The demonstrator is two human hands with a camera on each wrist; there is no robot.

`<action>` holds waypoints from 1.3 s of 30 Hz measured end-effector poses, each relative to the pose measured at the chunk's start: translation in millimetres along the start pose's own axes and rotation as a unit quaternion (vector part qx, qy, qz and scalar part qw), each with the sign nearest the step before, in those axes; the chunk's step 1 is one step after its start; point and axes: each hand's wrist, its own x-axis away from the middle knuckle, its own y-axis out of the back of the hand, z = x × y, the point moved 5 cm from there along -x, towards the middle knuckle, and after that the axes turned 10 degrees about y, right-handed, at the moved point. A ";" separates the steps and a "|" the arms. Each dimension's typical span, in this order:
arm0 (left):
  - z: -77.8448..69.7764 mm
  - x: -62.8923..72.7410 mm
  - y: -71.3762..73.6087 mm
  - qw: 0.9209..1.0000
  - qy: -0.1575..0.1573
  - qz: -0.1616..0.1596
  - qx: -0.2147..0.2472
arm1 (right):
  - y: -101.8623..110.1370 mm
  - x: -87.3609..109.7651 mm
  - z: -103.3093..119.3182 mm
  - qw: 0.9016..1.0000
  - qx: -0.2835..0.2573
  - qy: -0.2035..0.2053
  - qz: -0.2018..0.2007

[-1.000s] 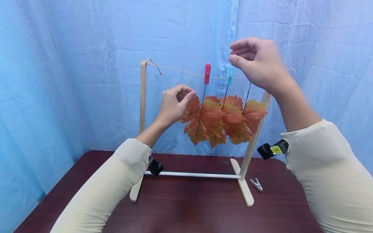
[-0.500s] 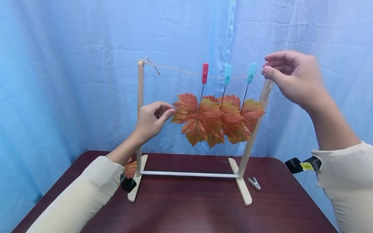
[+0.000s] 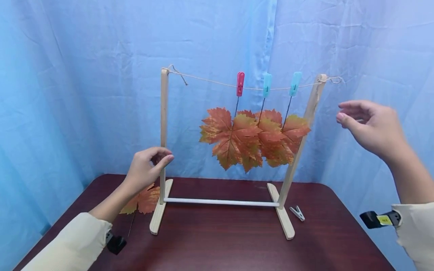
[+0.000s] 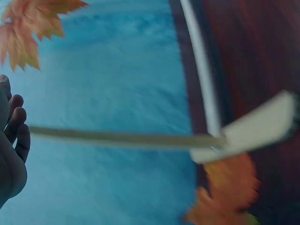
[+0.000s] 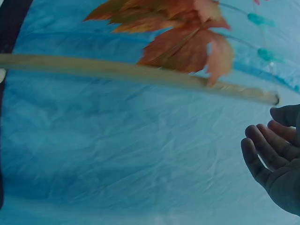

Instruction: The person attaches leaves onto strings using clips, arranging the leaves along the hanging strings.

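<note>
Both hands are bare and hold nothing. My left hand (image 3: 145, 169), fingers loosely bent, is in front of the rack's left post (image 3: 164, 113), above an orange leaf (image 3: 149, 199) lying on the table. To the right of the rack, my right hand (image 3: 376, 128) hangs in the air with loosely curved fingers. On the string (image 3: 210, 80), a pink clothespin (image 3: 240, 84) and two light-blue clothespins, one in the middle (image 3: 266, 86) and one at right (image 3: 295, 84), hold orange-yellow leaves (image 3: 230, 137) by their dark stems. The leaves overlap one another.
The wooden rack's right post (image 3: 295, 162) leans, and a white bar (image 3: 220, 202) joins its feet. A grey-white clothespin (image 3: 297, 213) lies on the dark red table (image 3: 217, 241) beside the right foot. Blue curtains (image 3: 101, 94) hang behind.
My left hand has moved down and left, away from the hanging leaves. My right hand has moved right and down from the clothespins. The leaf lying on the table has come into view.
</note>
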 end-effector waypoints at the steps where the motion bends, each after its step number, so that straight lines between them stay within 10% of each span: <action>1: 7.3 5.3 1.9 1.000 0.008 0.003 -0.008 | -2.5 5.5 -7.3 1.000 0.007 -0.007 0.008; 8: 59.1 40.2 7.5 0.990 0.052 0.116 -0.061 | -27.7 43.1 -53.9 0.997 0.013 -0.033 0.074; 13: 89.0 68.8 6.5 0.960 0.062 0.257 -0.097 | -57.7 68.3 -79.7 0.993 0.015 -0.041 0.112; 21: 122.2 105.3 12.3 0.918 0.070 0.372 -0.118 | -110.7 110.8 -107.8 0.981 -0.007 -0.042 0.188; 30: 136.0 123.2 15.0 0.883 0.080 0.443 -0.133 | -158.7 152.4 -119.4 0.968 -0.040 -0.017 0.249; 39: 134.4 124.3 9.0 0.883 0.062 0.441 -0.149 | -200.1 180.7 -111.5 0.945 -0.036 -0.004 0.324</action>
